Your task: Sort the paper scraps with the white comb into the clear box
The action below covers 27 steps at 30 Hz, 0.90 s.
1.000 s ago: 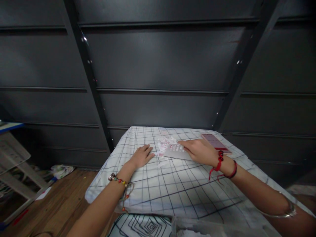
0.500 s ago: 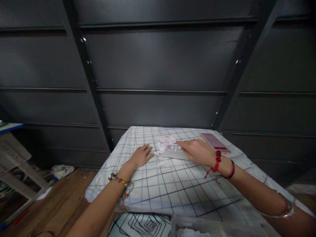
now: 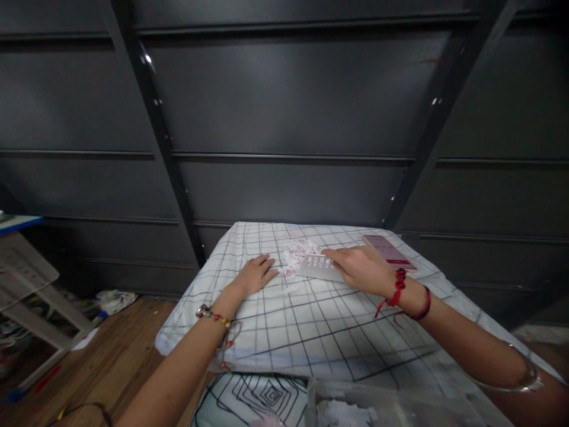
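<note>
My right hand (image 3: 362, 268) grips a pale flat plate (image 3: 317, 273) with a row of slots along its upper edge, held low over the checked cloth (image 3: 284, 332). Against the plate's far left side lies a small heap of white paper scraps (image 3: 297, 252) with pinkish-red marks. My left hand (image 3: 255, 274) rests palm down on the cloth, fingers spread, just left of the scraps. Its fingertips come close to a few loose bits, and it holds nothing.
Beyond my right hand lies a phone (image 3: 389, 252) with its screen lit. A clear plastic box (image 3: 391, 403) holding white paper pieces stands at the near edge, beside a patterned fabric (image 3: 253, 397). Dark panels (image 3: 288, 107) rise behind the cloth-covered surface.
My right hand has shifted slightly to the right with the slotted plate, and more of the scraps show. The left hand stays in place on the cloth. The view has tilted a little.
</note>
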### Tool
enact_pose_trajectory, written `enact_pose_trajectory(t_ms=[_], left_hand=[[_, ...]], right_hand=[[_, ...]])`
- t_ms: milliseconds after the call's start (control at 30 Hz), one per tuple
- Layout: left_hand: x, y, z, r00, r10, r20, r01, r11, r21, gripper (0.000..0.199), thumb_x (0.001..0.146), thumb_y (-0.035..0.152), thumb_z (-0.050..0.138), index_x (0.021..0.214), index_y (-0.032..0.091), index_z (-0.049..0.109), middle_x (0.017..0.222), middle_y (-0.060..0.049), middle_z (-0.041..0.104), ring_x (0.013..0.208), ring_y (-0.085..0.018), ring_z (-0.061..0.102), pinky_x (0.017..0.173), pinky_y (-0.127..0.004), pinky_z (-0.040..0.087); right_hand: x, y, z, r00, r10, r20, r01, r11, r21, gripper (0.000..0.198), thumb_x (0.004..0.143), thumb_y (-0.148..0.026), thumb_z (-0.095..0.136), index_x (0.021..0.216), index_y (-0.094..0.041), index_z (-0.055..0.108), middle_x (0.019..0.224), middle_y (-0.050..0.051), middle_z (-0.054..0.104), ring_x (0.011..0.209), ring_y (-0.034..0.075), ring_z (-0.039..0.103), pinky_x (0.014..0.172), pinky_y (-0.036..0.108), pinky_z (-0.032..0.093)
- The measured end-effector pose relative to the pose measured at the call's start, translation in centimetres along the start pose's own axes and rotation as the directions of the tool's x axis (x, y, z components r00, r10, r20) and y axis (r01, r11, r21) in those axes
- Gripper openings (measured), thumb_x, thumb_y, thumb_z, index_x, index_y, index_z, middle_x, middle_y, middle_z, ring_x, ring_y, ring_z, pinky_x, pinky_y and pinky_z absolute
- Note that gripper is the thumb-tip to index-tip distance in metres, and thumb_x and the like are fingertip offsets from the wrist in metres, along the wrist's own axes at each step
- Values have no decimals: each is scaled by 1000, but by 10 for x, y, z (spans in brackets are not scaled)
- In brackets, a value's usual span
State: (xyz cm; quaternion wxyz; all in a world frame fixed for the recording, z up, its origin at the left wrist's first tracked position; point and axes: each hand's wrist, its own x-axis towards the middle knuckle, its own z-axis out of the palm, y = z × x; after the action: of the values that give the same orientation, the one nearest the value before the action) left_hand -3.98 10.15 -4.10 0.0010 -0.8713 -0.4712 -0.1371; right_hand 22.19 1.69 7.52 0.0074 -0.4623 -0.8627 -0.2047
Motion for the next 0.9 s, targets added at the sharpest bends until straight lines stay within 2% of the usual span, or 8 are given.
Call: enact_pose_trajectory(t_ms=[267,500,633,900], left_hand=[[0,0,1,1000,5,-3,-5,1000,2,49,90,49,27,122,17,45,133,-9,41,123,-24,34,100,-38,27],[0,-1,2,1000,0,-6,0,1000,-1,48,90,48,27,123,17,45,133,-9,41,123,-24,34,100,-37,27],[0,-1,2,1000,-6,-2,6,1000,-3,49,90,49,28,123,18,44,134,-9,40,124,-24,33,100,-38,26],[-1,-1,1,1000,3,-3,-3,1000,21,51,90,49,27,125,16,44,133,-11,40,124,-24,33,100,-38,26]], right_hand=[[6,-8,0,1000,-28,4,28,999,34,39,76,-9,39,112,-17,51,84,6,67,66,15,59,55,25,33],[8,-13,-5,996,-86,34,84,995,59,40,71,-6,41,109,-15,52,90,6,67,71,16,60,57,25,34],[5,-9,-10,997,-77,-15,78,996,40,40,74,-8,41,112,-16,51,87,7,67,70,16,60,57,25,35],[3,-12,-4,995,-102,2,101,993,64,38,72,-6,42,107,-16,54,89,5,67,70,15,60,57,25,33]])
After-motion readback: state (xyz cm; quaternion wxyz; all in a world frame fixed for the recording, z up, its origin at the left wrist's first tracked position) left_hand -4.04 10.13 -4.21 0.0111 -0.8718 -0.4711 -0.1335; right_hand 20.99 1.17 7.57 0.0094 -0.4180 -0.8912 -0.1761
